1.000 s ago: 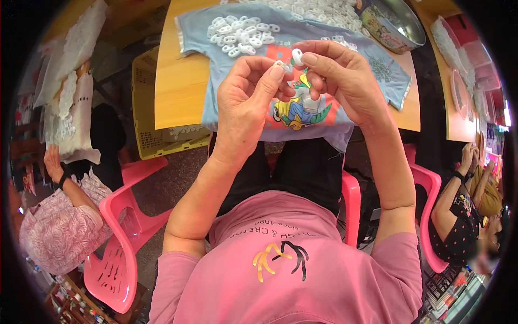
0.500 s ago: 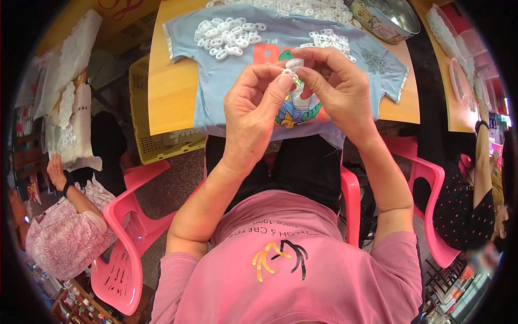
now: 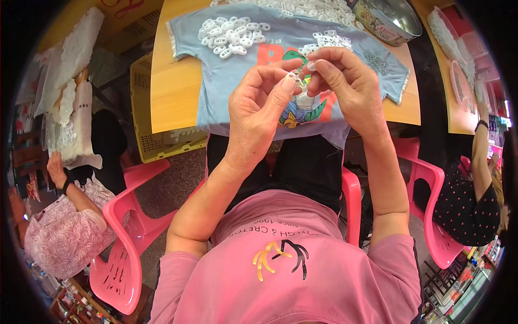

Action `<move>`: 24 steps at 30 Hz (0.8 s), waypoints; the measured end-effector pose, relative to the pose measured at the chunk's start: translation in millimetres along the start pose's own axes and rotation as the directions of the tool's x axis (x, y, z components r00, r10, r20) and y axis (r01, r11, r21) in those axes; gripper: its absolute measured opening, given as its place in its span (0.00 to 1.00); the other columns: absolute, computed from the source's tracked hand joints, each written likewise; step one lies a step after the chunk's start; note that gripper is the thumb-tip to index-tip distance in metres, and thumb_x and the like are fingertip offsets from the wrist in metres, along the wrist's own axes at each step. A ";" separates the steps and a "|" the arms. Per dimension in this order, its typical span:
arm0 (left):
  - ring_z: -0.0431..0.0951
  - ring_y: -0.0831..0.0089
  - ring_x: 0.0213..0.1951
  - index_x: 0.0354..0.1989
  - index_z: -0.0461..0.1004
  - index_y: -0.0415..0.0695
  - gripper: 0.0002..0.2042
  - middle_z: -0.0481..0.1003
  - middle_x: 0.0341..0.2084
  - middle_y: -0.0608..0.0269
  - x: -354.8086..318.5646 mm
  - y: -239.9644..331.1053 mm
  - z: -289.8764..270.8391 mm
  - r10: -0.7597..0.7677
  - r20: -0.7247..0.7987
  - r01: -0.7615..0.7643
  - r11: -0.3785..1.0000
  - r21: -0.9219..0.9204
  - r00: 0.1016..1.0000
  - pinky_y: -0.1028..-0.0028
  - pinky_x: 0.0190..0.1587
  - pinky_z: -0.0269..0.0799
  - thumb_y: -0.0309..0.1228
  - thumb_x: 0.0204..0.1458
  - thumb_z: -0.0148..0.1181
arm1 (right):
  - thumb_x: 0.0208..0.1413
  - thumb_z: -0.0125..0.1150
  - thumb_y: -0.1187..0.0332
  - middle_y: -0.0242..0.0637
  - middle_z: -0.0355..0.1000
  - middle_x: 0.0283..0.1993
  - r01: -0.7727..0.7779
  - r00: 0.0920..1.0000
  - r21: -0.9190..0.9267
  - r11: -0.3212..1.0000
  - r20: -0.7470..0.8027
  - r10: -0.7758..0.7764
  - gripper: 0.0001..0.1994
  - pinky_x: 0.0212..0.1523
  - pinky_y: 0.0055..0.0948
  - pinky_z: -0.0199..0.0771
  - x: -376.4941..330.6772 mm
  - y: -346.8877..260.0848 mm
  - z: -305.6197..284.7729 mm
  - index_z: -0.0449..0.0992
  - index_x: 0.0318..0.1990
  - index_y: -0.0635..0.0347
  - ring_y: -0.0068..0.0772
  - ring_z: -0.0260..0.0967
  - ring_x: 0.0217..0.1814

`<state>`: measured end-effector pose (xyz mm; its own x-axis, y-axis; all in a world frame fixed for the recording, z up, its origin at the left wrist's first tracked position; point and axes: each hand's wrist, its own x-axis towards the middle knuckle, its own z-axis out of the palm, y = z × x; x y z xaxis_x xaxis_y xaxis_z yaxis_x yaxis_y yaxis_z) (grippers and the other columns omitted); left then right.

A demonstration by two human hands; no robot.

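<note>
Your left hand is raised over the near part of a light-blue fabric T-shirt with a coloured cartoon print. Its thumb and fingers are pinched on a small white plastic piece, whose finer details are too small to read. Your right hand stands just beside it, thumb and fingers closed on a rounded glossy white link. The two held items are near each other, with a narrow gap between; both are held above the print.

The T-shirt is spread over a yellow wooden bench, its near edge hanging toward your lap. On its left part, you have a loose pile of white oval two-holed links. A smaller cluster of white links lies beyond your right hand, and right of that a scatter of thin grey pieces. A large heap of white links occupies the far side, next to an open round metal tin. A yellow plastic crate sits below the bench's left edge.
</note>
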<state>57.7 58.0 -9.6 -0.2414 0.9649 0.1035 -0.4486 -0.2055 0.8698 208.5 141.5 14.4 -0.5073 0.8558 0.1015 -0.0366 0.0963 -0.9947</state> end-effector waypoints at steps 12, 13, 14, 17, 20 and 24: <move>0.76 0.80 0.35 0.40 0.71 0.38 0.07 0.76 0.33 0.64 1.1 4.4 1.1 -0.117 -0.019 0.118 0.990 0.081 0.993 0.79 0.40 0.73 0.28 0.59 0.58 | 0.62 0.58 0.70 0.32 0.72 0.32 -0.102 0.994 0.097 0.990 0.033 0.099 0.14 0.36 0.21 0.75 -0.4 -8.7 -3.5 0.73 0.51 0.67 0.22 0.72 0.31; 0.76 0.80 0.35 0.40 0.71 0.38 0.07 0.76 0.33 0.64 1.8 4.6 1.8 -0.122 -0.016 0.123 0.989 0.083 0.992 0.79 0.39 0.73 0.28 0.58 0.58 | 0.61 0.59 0.70 0.33 0.73 0.32 -0.098 0.995 0.098 0.990 0.040 0.095 0.13 0.36 0.21 0.75 -0.8 -7.0 -4.6 0.73 0.50 0.67 0.22 0.72 0.30; 0.76 0.80 0.35 0.40 0.71 0.38 0.07 0.76 0.33 0.64 2.2 4.8 2.6 -0.123 -0.016 0.124 0.989 0.082 0.992 0.79 0.39 0.73 0.28 0.58 0.58 | 0.60 0.60 0.70 0.33 0.73 0.32 -0.094 0.995 0.100 0.990 0.047 0.090 0.12 0.35 0.21 0.75 -1.0 -6.1 -5.4 0.73 0.48 0.67 0.23 0.72 0.30; 0.75 0.81 0.34 0.39 0.71 0.38 0.06 0.76 0.32 0.64 2.8 4.6 3.6 -0.123 -0.027 0.124 0.989 0.078 0.992 0.80 0.39 0.73 0.27 0.58 0.58 | 0.61 0.59 0.70 0.33 0.73 0.31 -0.081 0.995 0.088 0.993 0.062 0.076 0.11 0.35 0.21 0.75 -0.7 -4.6 -6.1 0.74 0.48 0.66 0.23 0.72 0.30; 0.75 0.81 0.34 0.39 0.71 0.38 0.06 0.76 0.32 0.64 3.3 4.1 3.6 -0.132 -0.025 0.134 0.986 0.096 0.991 0.80 0.38 0.72 0.27 0.58 0.58 | 0.61 0.59 0.70 0.32 0.73 0.30 -0.080 0.995 0.073 0.994 0.071 0.075 0.11 0.35 0.21 0.75 -0.9 -6.2 -6.4 0.75 0.47 0.66 0.22 0.72 0.30; 0.75 0.81 0.34 0.39 0.71 0.38 0.06 0.76 0.32 0.64 3.5 3.5 3.2 -0.128 -0.027 0.131 0.984 0.119 0.991 0.80 0.38 0.72 0.27 0.58 0.58 | 0.61 0.59 0.70 0.32 0.73 0.29 -0.075 0.995 0.095 0.993 0.071 0.068 0.11 0.35 0.21 0.75 -0.4 -4.7 -8.2 0.75 0.47 0.66 0.22 0.72 0.30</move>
<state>58.1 61.2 -4.7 -0.2048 0.9785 -0.0220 -0.3708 -0.0568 0.9270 215.9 144.9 19.2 -0.5681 0.8223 0.0319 -0.0804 -0.0169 -0.9966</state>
